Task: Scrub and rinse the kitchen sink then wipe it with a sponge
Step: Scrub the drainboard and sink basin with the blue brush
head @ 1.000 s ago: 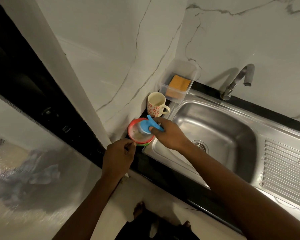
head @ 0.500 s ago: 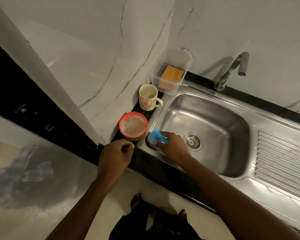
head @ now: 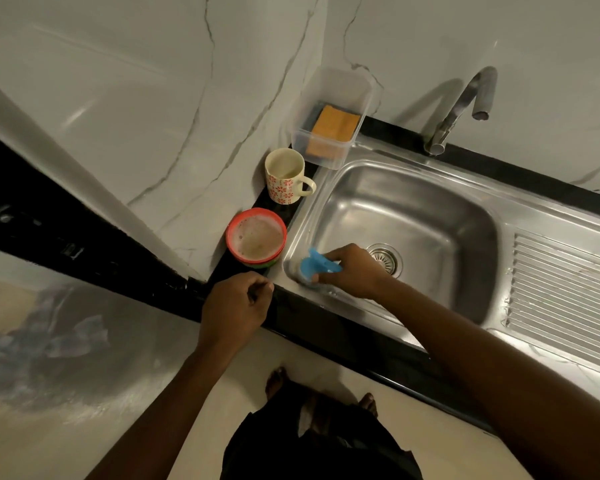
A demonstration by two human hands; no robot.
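The stainless steel sink (head: 430,216) fills the right half of the view, its drain (head: 385,257) near the middle. My right hand (head: 355,271) grips a blue-handled scrub brush (head: 314,266) and presses it against the sink's near left corner. My left hand (head: 236,304) rests as a closed fist on the black counter edge, nothing visible in it. An orange sponge (head: 333,128) lies in a clear plastic tub (head: 329,84) at the sink's back left corner. The tap (head: 465,105) stands behind the basin with no water running.
A red bowl (head: 255,237) of foamy liquid sits on the black ledge left of the sink. Behind it stands a flowered mug (head: 286,176). The ribbed drainboard (head: 565,292) lies to the right. Marble walls close in the corner. My bare feet (head: 278,379) show below.
My right hand has carried the brush from the red bowl down into the sink's near left corner. The left fist has stayed on the counter edge.
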